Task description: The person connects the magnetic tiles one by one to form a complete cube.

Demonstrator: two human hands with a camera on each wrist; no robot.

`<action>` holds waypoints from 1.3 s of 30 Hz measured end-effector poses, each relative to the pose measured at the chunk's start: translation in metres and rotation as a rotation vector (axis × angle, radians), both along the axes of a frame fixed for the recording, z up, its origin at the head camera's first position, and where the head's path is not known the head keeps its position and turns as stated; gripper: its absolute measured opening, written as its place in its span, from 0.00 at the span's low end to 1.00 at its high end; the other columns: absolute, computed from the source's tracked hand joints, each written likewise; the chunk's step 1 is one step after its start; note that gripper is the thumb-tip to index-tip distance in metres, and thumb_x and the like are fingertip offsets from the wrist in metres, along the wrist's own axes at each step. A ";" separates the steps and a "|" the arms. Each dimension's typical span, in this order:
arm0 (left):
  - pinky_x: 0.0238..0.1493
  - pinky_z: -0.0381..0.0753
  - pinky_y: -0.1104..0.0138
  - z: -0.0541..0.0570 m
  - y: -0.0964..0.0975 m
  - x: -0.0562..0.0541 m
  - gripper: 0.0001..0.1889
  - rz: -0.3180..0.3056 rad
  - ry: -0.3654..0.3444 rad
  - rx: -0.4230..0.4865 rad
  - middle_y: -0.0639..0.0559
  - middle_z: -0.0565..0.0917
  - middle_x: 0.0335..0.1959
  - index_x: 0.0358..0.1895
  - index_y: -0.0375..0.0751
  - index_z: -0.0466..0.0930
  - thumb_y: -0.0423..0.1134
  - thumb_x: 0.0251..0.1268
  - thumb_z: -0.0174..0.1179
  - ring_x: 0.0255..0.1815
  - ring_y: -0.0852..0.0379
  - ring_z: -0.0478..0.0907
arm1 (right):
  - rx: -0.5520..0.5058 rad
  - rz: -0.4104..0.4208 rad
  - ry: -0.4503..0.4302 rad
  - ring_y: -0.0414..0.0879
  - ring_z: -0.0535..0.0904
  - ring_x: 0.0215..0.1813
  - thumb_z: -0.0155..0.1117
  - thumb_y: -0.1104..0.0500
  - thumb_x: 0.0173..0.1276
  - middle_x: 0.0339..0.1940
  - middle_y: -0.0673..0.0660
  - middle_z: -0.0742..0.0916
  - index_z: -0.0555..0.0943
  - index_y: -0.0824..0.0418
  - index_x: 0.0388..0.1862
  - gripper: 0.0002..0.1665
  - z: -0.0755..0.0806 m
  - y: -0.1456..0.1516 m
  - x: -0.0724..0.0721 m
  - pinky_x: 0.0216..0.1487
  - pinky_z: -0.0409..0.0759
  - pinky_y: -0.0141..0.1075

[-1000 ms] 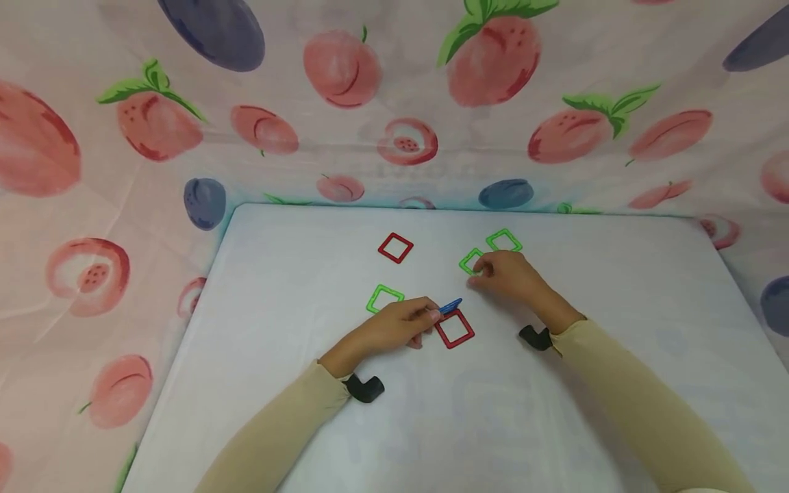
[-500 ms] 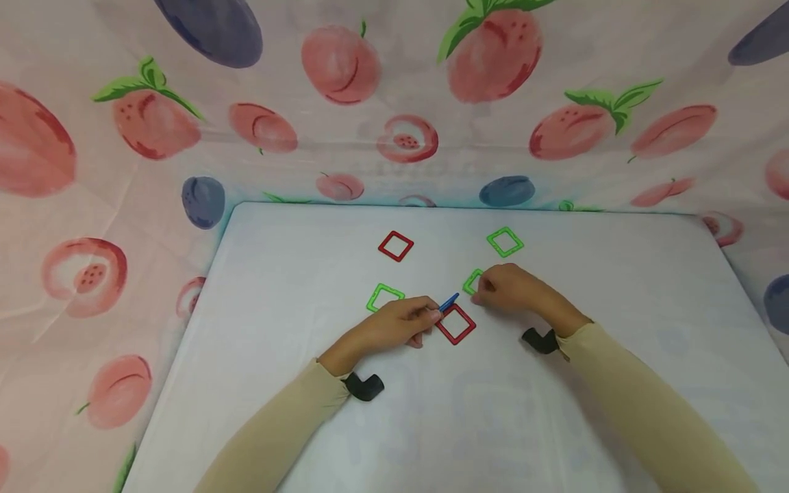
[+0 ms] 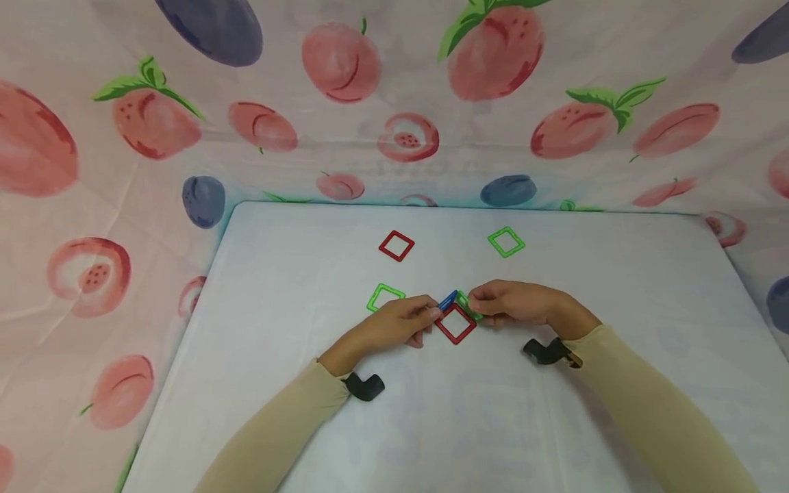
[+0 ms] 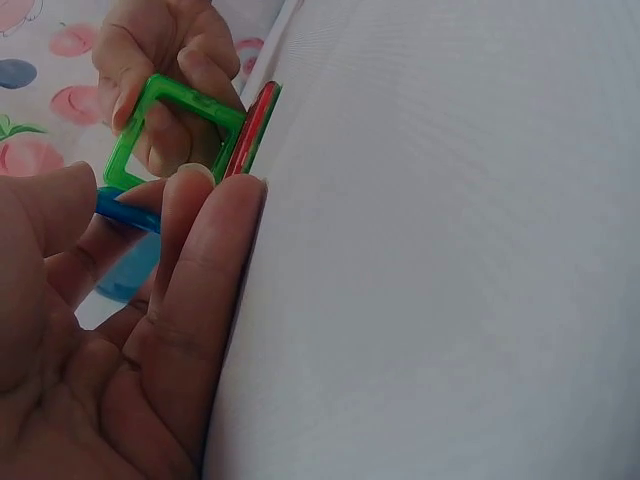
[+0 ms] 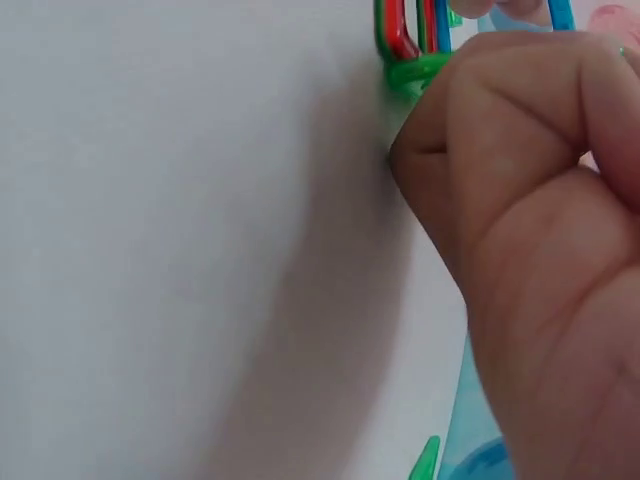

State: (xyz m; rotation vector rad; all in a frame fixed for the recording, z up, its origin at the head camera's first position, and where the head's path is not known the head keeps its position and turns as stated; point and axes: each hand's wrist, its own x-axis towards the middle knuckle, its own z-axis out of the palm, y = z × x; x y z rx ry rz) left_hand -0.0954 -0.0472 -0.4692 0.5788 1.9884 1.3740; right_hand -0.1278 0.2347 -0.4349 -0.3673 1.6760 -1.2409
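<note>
My left hand [image 3: 394, 325] pinches a blue square frame tile [image 3: 447, 301] between thumb and fingers. It stands on edge along the upper left side of a red square frame tile [image 3: 466, 333], which lies on the white table. Opposite, my right hand [image 3: 518, 303] pinches a green square frame tile [image 3: 462, 299], upright along the red tile's upper right side. In the left wrist view the green tile [image 4: 195, 97] meets the blue tile [image 4: 128, 211] at a corner, and green shows along the underside of the flat red tile [image 4: 255, 125]. My right fingertips are mostly hidden in the right wrist view.
Another red square tile [image 3: 387, 239] lies flat farther back. A green square tile [image 3: 498, 248] lies at the back right, and one more green tile [image 3: 374, 296] sits partly behind my left hand. A fruit-print cloth [image 3: 345, 150] rises behind the table [image 3: 277, 274].
My right hand has drawn a green tile from the back toward me, tipped it upright and brought it against the red and blue tiles. My left hand stays nearly still, holding the blue tile.
</note>
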 end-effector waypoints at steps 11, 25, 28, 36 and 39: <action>0.38 0.85 0.66 0.000 -0.001 0.001 0.15 -0.001 0.005 -0.003 0.51 0.80 0.35 0.54 0.48 0.79 0.53 0.80 0.52 0.29 0.58 0.81 | 0.057 -0.116 -0.052 0.42 0.70 0.36 0.53 0.54 0.82 0.35 0.53 0.75 0.72 0.75 0.58 0.22 0.004 0.000 0.003 0.36 0.71 0.28; 0.38 0.85 0.66 0.001 0.000 0.001 0.13 -0.001 0.023 -0.035 0.52 0.81 0.35 0.52 0.50 0.79 0.53 0.80 0.52 0.30 0.58 0.81 | 0.344 -0.140 0.525 0.47 0.76 0.48 0.61 0.49 0.78 0.42 0.51 0.87 0.87 0.57 0.46 0.15 0.016 -0.007 0.023 0.51 0.74 0.40; 0.38 0.85 0.67 0.002 0.000 0.001 0.14 -0.005 0.029 -0.031 0.52 0.81 0.35 0.52 0.50 0.79 0.54 0.80 0.51 0.30 0.58 0.81 | 0.338 -0.115 0.609 0.47 0.76 0.45 0.59 0.53 0.79 0.40 0.52 0.86 0.86 0.59 0.45 0.12 0.019 -0.009 0.026 0.50 0.76 0.40; 0.39 0.85 0.66 0.004 0.001 0.000 0.14 -0.016 0.041 -0.025 0.51 0.81 0.36 0.51 0.51 0.79 0.54 0.80 0.51 0.30 0.58 0.81 | 0.385 -0.093 0.720 0.44 0.74 0.37 0.60 0.54 0.78 0.34 0.51 0.82 0.86 0.60 0.42 0.13 0.028 -0.013 0.026 0.40 0.73 0.37; 0.39 0.85 0.66 0.004 0.000 0.000 0.14 -0.020 0.030 -0.028 0.51 0.82 0.36 0.51 0.51 0.79 0.55 0.80 0.51 0.31 0.57 0.81 | 0.409 -0.123 0.748 0.43 0.73 0.34 0.64 0.53 0.76 0.33 0.50 0.83 0.87 0.60 0.45 0.12 0.027 -0.012 0.030 0.36 0.74 0.35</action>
